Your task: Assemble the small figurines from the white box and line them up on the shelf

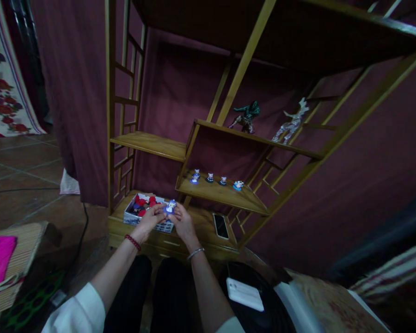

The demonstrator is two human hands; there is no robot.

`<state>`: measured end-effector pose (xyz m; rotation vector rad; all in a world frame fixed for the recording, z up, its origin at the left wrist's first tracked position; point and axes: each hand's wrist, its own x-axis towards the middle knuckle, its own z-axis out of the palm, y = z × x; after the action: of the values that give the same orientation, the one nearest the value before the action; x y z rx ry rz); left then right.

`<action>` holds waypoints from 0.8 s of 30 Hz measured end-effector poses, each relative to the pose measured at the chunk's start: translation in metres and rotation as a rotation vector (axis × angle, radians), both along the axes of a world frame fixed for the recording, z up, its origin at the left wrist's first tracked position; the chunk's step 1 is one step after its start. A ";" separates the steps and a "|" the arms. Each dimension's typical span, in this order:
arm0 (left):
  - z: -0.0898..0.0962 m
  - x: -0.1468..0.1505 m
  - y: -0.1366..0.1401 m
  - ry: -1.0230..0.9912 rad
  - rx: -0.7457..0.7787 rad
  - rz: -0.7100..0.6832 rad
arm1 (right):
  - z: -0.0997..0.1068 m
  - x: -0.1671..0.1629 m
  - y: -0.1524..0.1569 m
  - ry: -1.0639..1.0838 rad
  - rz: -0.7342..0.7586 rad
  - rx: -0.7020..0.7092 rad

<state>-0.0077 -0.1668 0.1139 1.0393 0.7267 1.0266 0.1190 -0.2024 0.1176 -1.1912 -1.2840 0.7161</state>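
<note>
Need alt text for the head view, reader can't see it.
A person's left hand and right hand hold a small purple-and-white figurine before a yellow-brown wooden shelf unit. On its base sit an open white patterned box of red and dark items and a black-screened phone; more small figurines stand on a shelf above.

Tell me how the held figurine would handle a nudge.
The figurine would probably resist tipping, since its purple base looks wider than its body. It seems light: small, and pinched between the left hand and right hand.
</note>
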 end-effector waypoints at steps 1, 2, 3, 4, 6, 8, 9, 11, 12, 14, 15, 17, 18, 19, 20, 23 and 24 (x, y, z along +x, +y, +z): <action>0.002 0.003 -0.002 0.007 0.011 -0.012 | 0.001 0.003 -0.001 0.000 0.001 -0.003; 0.004 0.005 -0.004 0.009 0.015 -0.022 | 0.002 0.007 -0.003 0.002 0.000 -0.005; 0.007 0.008 -0.006 0.006 0.012 -0.023 | 0.003 0.010 -0.004 0.002 -0.002 -0.007; 0.009 0.011 -0.008 0.006 0.002 -0.022 | 0.004 0.014 -0.005 0.002 -0.005 -0.007; 0.015 0.018 -0.012 0.010 -0.020 -0.017 | 0.006 0.021 -0.009 -0.004 -0.004 0.002; 0.020 0.024 -0.015 0.017 -0.020 -0.017 | 0.009 0.028 -0.012 -0.020 -0.012 0.014; 0.022 0.028 -0.017 0.017 -0.013 -0.018 | 0.010 0.031 -0.013 -0.031 -0.024 0.017; 0.026 0.035 -0.018 0.003 0.012 -0.019 | 0.014 0.038 -0.015 -0.047 -0.051 0.018; 0.028 0.038 -0.018 -0.008 0.027 -0.020 | 0.016 0.041 -0.016 -0.051 -0.062 0.019; 0.032 0.046 -0.017 -0.026 0.053 -0.021 | 0.020 0.048 -0.017 -0.060 -0.065 0.031; 0.034 0.049 -0.017 -0.029 0.061 -0.019 | 0.022 0.051 -0.017 -0.067 -0.063 0.040; 0.039 0.056 -0.016 -0.017 0.072 -0.014 | 0.027 0.058 -0.016 -0.088 -0.071 0.058; 0.042 0.059 -0.015 -0.002 0.080 -0.012 | 0.029 0.062 -0.016 -0.101 -0.082 0.064; 0.045 0.062 -0.015 0.014 0.093 -0.012 | 0.032 0.066 -0.015 -0.112 -0.095 0.068; 0.048 0.066 -0.014 0.030 0.114 -0.013 | 0.034 0.069 -0.015 -0.122 -0.105 0.071; 0.054 0.076 -0.009 0.064 0.202 -0.013 | 0.042 0.081 -0.012 -0.139 -0.128 0.087; 0.054 0.081 -0.006 0.073 0.236 -0.011 | 0.044 0.085 -0.011 -0.143 -0.139 0.095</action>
<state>0.0730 -0.1727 0.1681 1.2881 0.6683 1.0874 0.2044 -0.2135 0.1614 -1.2577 -1.3234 0.4709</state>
